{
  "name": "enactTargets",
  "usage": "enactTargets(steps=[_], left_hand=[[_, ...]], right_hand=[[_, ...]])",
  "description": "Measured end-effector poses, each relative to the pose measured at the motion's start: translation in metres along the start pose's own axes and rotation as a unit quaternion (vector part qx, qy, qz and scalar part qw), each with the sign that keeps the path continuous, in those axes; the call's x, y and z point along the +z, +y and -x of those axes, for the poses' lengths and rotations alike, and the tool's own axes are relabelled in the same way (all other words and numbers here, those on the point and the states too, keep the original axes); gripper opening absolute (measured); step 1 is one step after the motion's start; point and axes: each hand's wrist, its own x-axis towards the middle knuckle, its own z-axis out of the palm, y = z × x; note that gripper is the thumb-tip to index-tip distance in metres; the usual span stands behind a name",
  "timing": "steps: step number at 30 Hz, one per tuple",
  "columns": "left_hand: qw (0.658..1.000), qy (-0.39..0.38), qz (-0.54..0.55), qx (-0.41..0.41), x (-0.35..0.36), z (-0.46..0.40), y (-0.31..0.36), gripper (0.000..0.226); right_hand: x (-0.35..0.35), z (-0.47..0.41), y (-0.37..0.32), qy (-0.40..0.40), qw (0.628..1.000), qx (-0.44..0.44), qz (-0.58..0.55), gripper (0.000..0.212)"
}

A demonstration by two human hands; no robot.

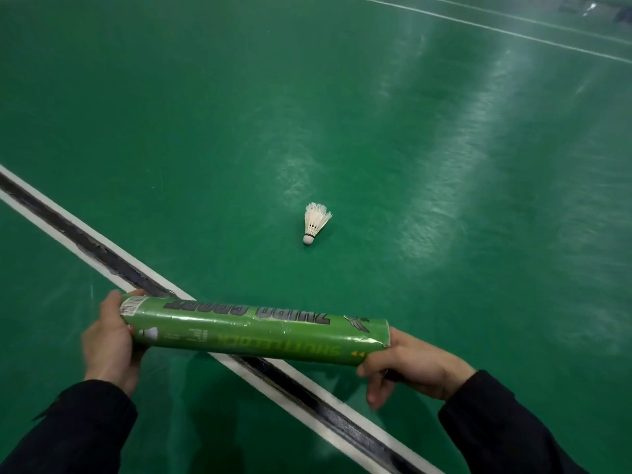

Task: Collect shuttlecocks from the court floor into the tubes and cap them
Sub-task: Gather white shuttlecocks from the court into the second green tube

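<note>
A green shuttlecock tube (253, 331) lies level across the lower middle of the head view, held at both ends. My left hand (108, 343) cups its left end with the palm against it. My right hand (413, 367) grips the right end, fingers curled under the rim; whether that end carries a cap is hidden. One white feather shuttlecock (315, 222) rests on the green court floor (205, 131) beyond the tube, cork pointing towards me. It is apart from both hands.
A white court line with a dark strip along it (102, 254) runs diagonally from the left edge under the tube to the bottom right. More white lines (496, 29) cross the far right. Dark sleeves cover both forearms.
</note>
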Motion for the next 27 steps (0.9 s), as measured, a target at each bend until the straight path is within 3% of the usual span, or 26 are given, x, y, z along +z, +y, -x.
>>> enactTargets(steps=[3,6,8,10,13,16,21,27], left_hand=[[1.0,0.005,-0.006,-0.002,0.002,-0.001,0.001,0.026],[1.0,0.018,-0.007,-0.022,0.003,-0.007,0.002,0.022],[0.999,0.026,-0.006,-0.027,0.004,-0.008,0.0,0.022],[0.999,0.035,-0.004,-0.031,0.003,-0.01,0.0,0.023],[0.999,0.031,-0.009,-0.029,-0.004,-0.014,-0.001,0.027],[0.999,0.018,-0.016,-0.027,-0.009,-0.017,0.0,0.028],[0.999,-0.006,-0.029,-0.017,-0.003,-0.015,0.002,0.035],[0.999,-0.036,-0.028,0.003,0.005,-0.017,0.005,0.044]], right_hand=[[0.008,-0.009,0.006,0.036,0.998,-0.014,-0.044,0.046],[0.02,-0.025,0.012,0.167,0.976,-0.106,-0.096,0.027],[0.021,-0.028,0.011,0.212,0.963,-0.144,-0.081,0.023],[0.017,-0.025,0.008,0.182,0.971,-0.149,-0.039,0.027],[0.013,-0.014,0.003,0.038,0.995,-0.088,0.002,0.042],[0.009,-0.008,0.007,-0.082,0.996,-0.03,-0.009,0.059],[-0.001,-0.007,0.011,-0.087,0.995,0.036,-0.022,0.075],[0.0,-0.011,0.01,-0.06,0.995,0.02,-0.075,0.077]])
